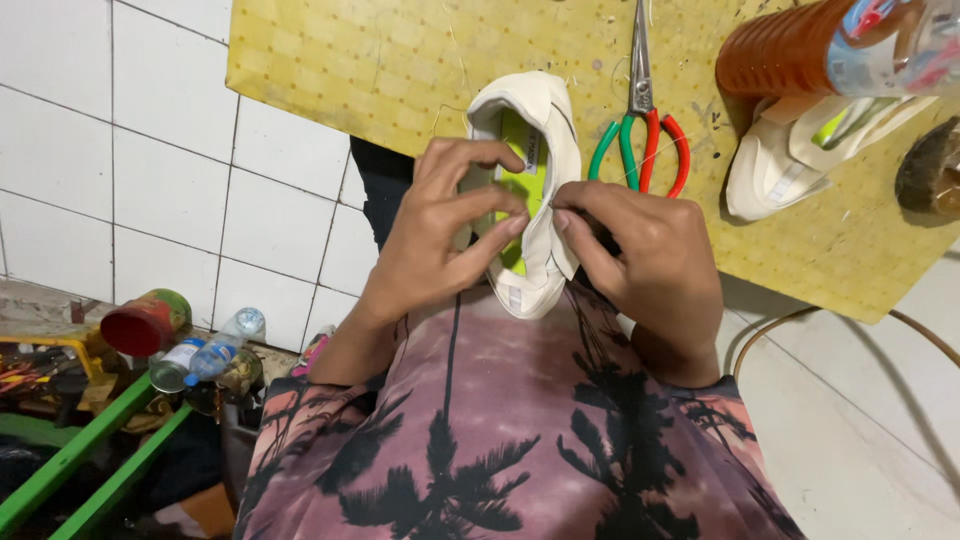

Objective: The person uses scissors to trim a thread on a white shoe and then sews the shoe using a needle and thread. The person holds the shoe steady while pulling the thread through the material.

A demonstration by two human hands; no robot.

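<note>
White shoe (540, 215) with lime-green insole, held up against the person's chest over the near edge of the yellow counter (380, 70), toe end pointing away from the body, opening facing up. Counter is a yellow patterned sheet, scuffed, with loose thread bits on it; white tiled wall to the left of it. Pink shirt with black palm-tree print (500, 430) fills the bottom of the view. Left hand (440, 235) wraps the shoe's left side, fingers curled over the rim into the opening, thumb pressing on the green insole; grip closed on the shoe. Right hand (650, 265) sits on the shoe's right side, thumb and forefinger pressed together pinching at the upper's edge; whether there is a needle or thread in the pinch is too small to tell. Second white shoe (800, 165) lies on the counter at upper right, well apart from the hands. Orange ribbed bottle (790, 50) lies just above that shoe, label end toward the right edge. Scissors (640, 120) with red and green handles lie on the counter just beyond the right hand, blades pointing away. Dark brown round object (930, 170) at right edge, cut off. Clutter at lower left: red-topped can (145, 322), small plastic bottles (215, 350), green bars (90, 450).
</note>
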